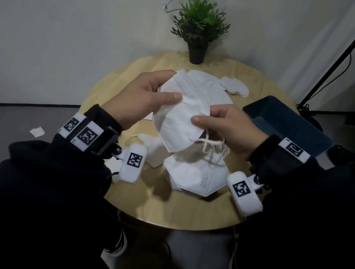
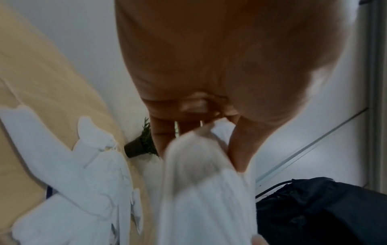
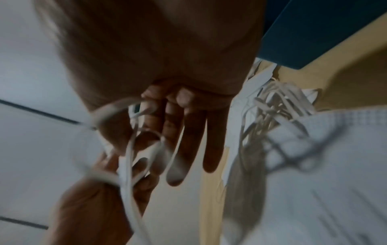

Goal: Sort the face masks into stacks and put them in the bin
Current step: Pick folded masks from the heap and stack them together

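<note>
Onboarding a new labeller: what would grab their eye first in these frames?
First, the white face mask held up over the round wooden table, pinched by the left hand and the right hand. Next, the mask stack below it, and the dark blue bin at the table's right edge.

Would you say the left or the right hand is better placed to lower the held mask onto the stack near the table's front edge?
Probably the right hand: it pinches the mask directly above the stack, while the left hand grips its far end.
</note>
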Motion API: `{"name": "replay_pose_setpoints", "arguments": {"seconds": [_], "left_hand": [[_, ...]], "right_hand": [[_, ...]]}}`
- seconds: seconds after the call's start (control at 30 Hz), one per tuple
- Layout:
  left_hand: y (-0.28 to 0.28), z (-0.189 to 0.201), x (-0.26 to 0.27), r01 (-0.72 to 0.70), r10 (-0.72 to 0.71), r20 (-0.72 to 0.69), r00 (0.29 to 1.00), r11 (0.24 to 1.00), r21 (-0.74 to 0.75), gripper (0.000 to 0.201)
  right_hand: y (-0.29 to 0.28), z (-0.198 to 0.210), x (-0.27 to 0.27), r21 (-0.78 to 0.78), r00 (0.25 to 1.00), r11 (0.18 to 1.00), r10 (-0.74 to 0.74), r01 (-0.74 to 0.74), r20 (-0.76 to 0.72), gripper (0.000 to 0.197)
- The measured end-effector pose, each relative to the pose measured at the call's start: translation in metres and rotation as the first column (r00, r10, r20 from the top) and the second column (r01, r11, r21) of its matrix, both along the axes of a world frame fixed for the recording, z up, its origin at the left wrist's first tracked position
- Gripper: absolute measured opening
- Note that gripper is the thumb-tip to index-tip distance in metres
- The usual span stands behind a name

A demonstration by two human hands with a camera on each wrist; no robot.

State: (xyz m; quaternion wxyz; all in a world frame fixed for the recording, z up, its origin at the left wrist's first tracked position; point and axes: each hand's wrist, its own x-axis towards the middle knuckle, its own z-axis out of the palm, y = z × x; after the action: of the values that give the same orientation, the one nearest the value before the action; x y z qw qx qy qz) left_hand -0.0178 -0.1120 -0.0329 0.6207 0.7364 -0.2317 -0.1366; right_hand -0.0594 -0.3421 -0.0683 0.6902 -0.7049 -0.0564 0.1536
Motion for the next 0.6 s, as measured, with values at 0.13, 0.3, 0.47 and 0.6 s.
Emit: {"name": "replay_pose_setpoints", "arguments": {"seconds": [0.13, 0.3, 0.47, 0.6], "left_hand": [[0.017, -0.003, 0.005, -0.047, 0.048, 0.001, 0.999, 0.972, 0.232, 0.018], [0.036, -0.01, -0.001, -0.009, 0.047, -0.133, 0.99, 0.961, 0.276, 0.012], [0.026, -0.016, -0.026, 0.071, 0.014, -0.381, 0.925, 0.976, 0.206, 0.009], [0.01, -0.034, -0.05, 0.099, 0.029, -0.414, 0.91, 0.954, 0.283, 0.007]], "right_hand": [[-0.002, 0.007, -0.003, 0.151, 0.983, 0.981, -0.099, 0.122, -0.153, 0.024], [-0.021, 0.015, -0.001, 0.345, 0.943, 0.907, -0.135, 0.241, -0.306, 0.035], [-0.029, 0.003, -0.005, 0.009, 0.953, 0.964, -0.261, 0.265, -0.155, 0.016], [-0.043, -0.007, -0.009, -0.132, 0.947, 0.951, -0.297, 0.281, -0.121, 0.025]]}}
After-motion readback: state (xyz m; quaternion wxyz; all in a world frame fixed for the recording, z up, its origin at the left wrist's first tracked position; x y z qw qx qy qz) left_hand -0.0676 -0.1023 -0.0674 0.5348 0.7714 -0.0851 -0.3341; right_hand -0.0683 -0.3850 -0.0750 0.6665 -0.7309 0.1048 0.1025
